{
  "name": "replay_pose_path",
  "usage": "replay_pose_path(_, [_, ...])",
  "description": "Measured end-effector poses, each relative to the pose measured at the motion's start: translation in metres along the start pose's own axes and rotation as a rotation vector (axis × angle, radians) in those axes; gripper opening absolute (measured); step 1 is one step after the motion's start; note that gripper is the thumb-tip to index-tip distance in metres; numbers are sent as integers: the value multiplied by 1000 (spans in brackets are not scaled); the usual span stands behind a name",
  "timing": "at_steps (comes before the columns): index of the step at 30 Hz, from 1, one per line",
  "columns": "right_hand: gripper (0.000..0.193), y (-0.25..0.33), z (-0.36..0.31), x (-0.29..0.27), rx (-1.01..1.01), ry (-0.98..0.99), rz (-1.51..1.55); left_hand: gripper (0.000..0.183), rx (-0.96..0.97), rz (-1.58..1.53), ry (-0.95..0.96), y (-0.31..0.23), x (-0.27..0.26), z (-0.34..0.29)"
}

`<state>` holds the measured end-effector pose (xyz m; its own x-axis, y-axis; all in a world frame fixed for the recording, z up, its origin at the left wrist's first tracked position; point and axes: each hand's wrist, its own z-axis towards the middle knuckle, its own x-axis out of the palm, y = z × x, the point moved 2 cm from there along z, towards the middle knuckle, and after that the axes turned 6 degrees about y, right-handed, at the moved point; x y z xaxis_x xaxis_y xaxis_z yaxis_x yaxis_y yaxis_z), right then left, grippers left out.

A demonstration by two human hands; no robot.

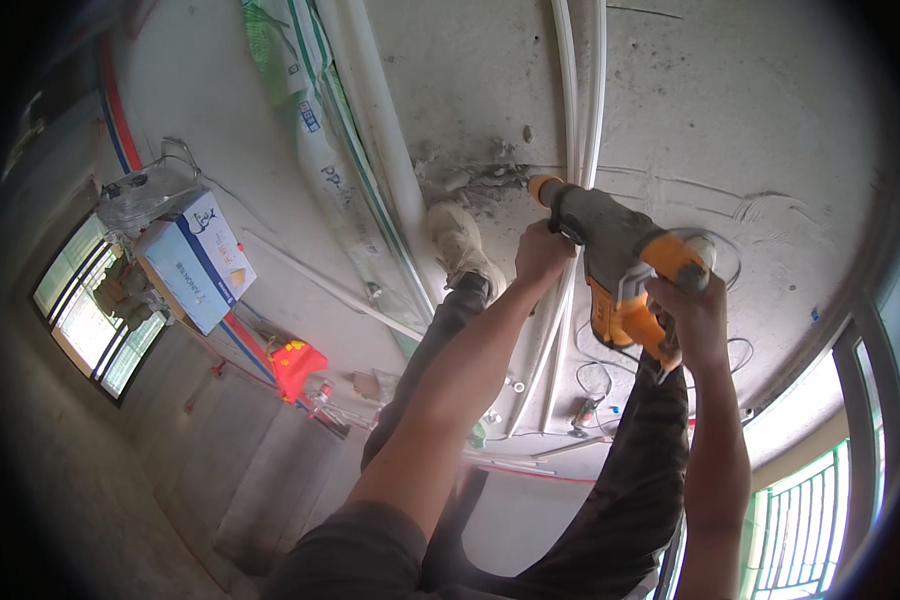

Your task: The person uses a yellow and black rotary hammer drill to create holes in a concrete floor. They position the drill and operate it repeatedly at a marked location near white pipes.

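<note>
A grey and orange rotary hammer drill (610,232) is held between both hands, its orange nose pointing left at broken concrete (475,182) along a rough groove in the floor. My left hand (543,254) is closed round the side handle behind the nose. At the rear grip, my right hand (694,312) has its fingers wrapped round the handle. Any bit is too small or blurred to make out. White pipes (562,300) run along the floor under the tool. Beside the rubble stands my shoe (462,248).
Long pipes in printed plastic wrapping (335,180) lie left of my shoe. Farther left are a blue and white carton (198,262) and a red bag (296,366). A loose cable (595,378) and a small tool (583,412) lie near my legs. Railed windows (802,520) stand at the right.
</note>
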<state>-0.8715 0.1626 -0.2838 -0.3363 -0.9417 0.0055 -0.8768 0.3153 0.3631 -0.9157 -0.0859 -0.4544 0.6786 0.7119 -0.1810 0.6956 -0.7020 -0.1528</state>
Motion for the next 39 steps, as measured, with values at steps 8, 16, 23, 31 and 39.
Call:
replay_pose_path(8, [12, 2, 32, 35, -43, -4, -85, 22, -38, -169, 30, 2, -21, 17])
replay_pose_path(16, [27, -13, -43, 48, -9, -44, -58, 43, 165, 149, 14, 1, -33, -22])
replay_pose_path(23, [25, 36, -4, 65, -174, -44, -233, 10, 153, -436, 154, 1, -21, 13])
replay_pose_path(31, [23, 12, 35, 50, -108, 23, -204, 21, -16, -313, 67, 13, -36, 23])
replay_pose_path(39, [22, -47, -45, 47, -125, -91, -128, 35, 233, 149, -66, 22, -28, -24])
